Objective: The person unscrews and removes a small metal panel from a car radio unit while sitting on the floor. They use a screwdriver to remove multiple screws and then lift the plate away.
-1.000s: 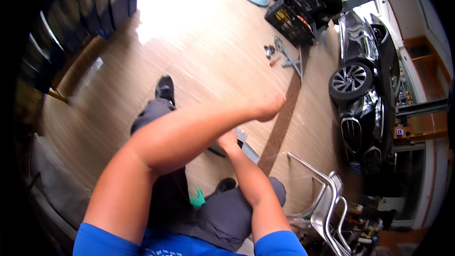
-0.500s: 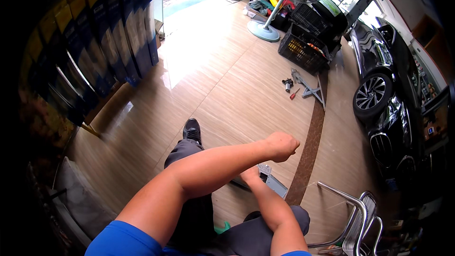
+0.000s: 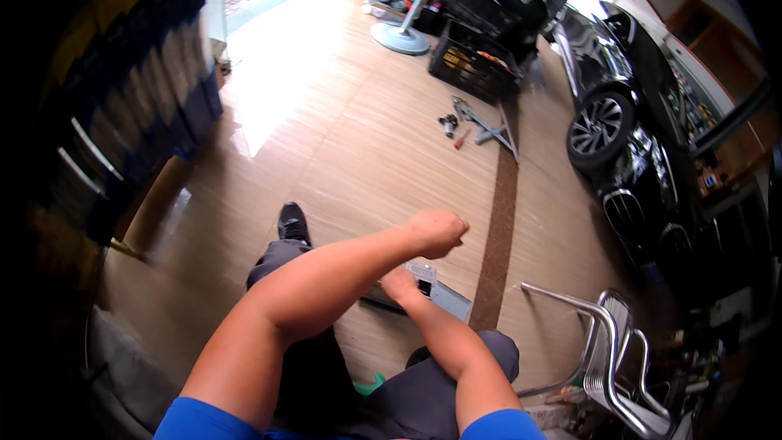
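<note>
Left hand risen further, fisted, right hand gripping grey flat box, bare floor ahead

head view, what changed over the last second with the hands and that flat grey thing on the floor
The view swung, bringing more of the floor ahead, the fan and the crate into the picture. The left hand stays a loose fist, crossed above the right forearm. The right hand stays down on the flat grey device. Nothing was picked up or let go.

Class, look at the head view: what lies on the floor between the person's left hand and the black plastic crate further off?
In the head view, between the left hand and the black crate there is mostly bare wooden floor, with a few small tools lying scattered just short of the crate.
</note>
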Tool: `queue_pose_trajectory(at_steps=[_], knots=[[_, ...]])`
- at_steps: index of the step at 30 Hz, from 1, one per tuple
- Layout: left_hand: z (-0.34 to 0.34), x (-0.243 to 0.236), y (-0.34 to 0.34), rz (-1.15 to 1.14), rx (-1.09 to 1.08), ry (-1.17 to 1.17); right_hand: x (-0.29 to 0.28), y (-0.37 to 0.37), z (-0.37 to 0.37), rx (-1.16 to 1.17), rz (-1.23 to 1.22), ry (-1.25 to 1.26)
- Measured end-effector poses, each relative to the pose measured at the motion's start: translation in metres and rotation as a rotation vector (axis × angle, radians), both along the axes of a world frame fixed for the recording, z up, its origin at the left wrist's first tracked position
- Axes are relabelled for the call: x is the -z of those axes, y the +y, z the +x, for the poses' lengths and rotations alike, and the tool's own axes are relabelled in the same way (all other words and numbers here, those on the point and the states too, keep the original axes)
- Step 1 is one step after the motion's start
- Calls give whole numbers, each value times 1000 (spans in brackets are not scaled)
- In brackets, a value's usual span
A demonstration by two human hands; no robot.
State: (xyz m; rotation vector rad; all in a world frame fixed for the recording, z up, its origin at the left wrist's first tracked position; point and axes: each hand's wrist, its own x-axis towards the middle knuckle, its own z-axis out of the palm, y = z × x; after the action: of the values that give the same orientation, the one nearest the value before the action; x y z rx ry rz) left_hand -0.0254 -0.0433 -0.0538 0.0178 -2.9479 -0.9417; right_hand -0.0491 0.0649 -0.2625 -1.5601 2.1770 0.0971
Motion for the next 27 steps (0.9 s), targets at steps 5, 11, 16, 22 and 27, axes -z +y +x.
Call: queue_pose_trajectory(at_steps=[5,11,16,22,27], knots=[[3,1,-4,-41,14,27,13,2,5,-83,-172,129],[6,1,-4,-94,5,13,20,3,8,-19,-147,111],[0,1,1,-87,19,31,33,9,-4,1,-199,109],[5,6,-10,-87,-8,1,19,-3,0,21,-66,-20],[8,-9,-11,-114,-15,-36,34,-2,-1,4,-97,25]])
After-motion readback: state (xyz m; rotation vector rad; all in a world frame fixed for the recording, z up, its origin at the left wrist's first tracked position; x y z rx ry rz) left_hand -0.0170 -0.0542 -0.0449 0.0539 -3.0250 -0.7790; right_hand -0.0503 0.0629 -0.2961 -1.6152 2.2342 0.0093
